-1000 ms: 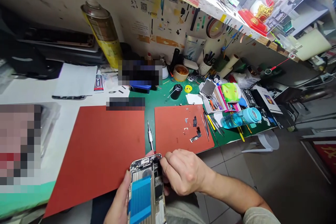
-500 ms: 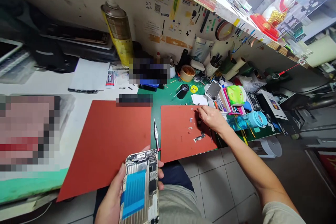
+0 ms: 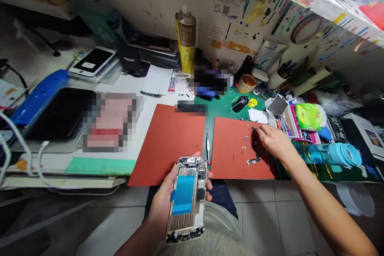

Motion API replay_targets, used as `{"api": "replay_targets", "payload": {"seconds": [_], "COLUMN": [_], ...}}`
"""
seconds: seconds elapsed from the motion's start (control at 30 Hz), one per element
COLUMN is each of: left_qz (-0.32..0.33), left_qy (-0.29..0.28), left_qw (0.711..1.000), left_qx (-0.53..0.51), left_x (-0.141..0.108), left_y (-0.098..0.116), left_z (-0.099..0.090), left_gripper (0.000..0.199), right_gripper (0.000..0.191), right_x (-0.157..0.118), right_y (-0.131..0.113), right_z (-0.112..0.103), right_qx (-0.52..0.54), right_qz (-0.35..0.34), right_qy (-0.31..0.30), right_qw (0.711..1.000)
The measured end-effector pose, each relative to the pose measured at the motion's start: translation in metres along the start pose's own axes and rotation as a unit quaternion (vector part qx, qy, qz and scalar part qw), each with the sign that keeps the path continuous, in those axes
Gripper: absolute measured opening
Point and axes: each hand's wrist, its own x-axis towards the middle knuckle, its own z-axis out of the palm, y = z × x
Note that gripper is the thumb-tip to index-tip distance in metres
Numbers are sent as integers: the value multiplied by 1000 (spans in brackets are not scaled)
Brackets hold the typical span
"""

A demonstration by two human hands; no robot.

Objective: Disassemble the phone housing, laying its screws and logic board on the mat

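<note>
Clock directions are taken from the opened phone frame, with twelve pointing to the wall. At ten o'clock a phone with a black screen lies on the desk, a blue object beside it. A white phone sits beyond, between ten and eleven. The left red mat spreads at eleven, its near edge over the desk's front. The left hand grips the frame from below in front of the desk, thumb along the nine o'clock side, fingertips curled round the three o'clock side; the frame's inside faces up, with blue strips across its ribbed surface. Straight up at twelve stands a yellow spray can. A slim screwdriver lies at one o'clock, between the mats, and a black bottle farther out that way. The right red mat is at two, bearing small parts. Over its far right side, the right hand is closed, fingertips together, probably pinching a small dark piece. Past it, still near two, a green packet rests by the pen box; toward three lies a blue water bottle.
</note>
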Motion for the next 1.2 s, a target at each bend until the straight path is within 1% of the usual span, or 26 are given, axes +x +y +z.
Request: {"api": "replay_targets", "payload": {"seconds": [0.1, 0.13, 0.17, 0.2, 0.23, 0.27, 0.3, 0.37, 0.4, 0.47, 0.53, 0.57, 0.6, 0.67, 0.77, 0.83, 1.03, 1.13, 1.2], "left_qz": [8, 10, 13, 16, 21, 25, 29, 35, 38, 41, 38, 35, 33, 32, 13, 2, 39, 38, 30], "left_qy": [8, 12, 16, 21, 26, 30, 33, 44, 50, 58, 56, 50, 44, 36, 20, 17, 73, 76, 72], "left_qw": [1000, 1000, 999, 999, 999, 999, 998, 998, 997, 997, 998, 998, 998, 999, 1000, 1000, 996, 996, 997], "left_qx": [17, 23, 29, 33, 36, 38, 39, 37, 35, 26, 14, 9, 6, 1, 1, 5, 18, 21, 21], "left_x": [-4, -6, -7, -7, -7, -6, -6, -3, -2, -1, 0, 0, 0, 1, 2, 3, 2, 2, 3], "left_y": [4, 5, 6, 6, 6, 6, 5, 2, 0, -3, -6, -7, -8, -9, -10, -10, -9, -8, -7], "left_z": [6, 9, 11, 13, 14, 14, 14, 11, 9, 5, 2, 1, 1, 2, 3, 5, 16, 20, 21], "left_gripper": [75, 75, 75, 75, 75, 76, 76, 78, 79, 80, 77, 75, 73, 70, 68, 70, 74, 75, 77], "right_gripper": [31, 30, 28, 25, 23, 23, 25, 32, 33, 34, 39, 41, 42, 45, 46, 46, 47, 47, 47], "right_x": [-10, -14, -18, -22, -26, -29, -31, -35, -36, -36, -36, -37, -38, -41, -46, -48, -44, -44, -44], "right_y": [-18, -29, -43, -59, -77, -95, -114, -150, -165, -189, -206, -213, -219, -230, -242, -245, -242, -242, -242], "right_z": [-21, -29, -38, -47, -56, -64, -71, -82, -86, -88, -86, -84, -81, -75, -68, -66, -71, -72, -72], "right_qx": [-3, 6, 41, 102, 188, 285, 372, 519, 583, 692, 774, 801, 819, 840, 861, 870, 870, 871, 868], "right_qz": [34, 47, 69, 84, 89, 90, 95, 103, 122, 146, 164, 169, 175, 185, 205, 212, 220, 225, 228], "right_qy": [41, 58, 90, 119, 132, 128, 118, 62, 13, -58, -97, -106, -111, -115, -115, -111, -102, -103, -103], "right_qw": [999, 997, 993, 984, 969, 946, 916, 846, 803, 705, 604, 565, 536, 497, 451, 432, 430, 425, 428]}}
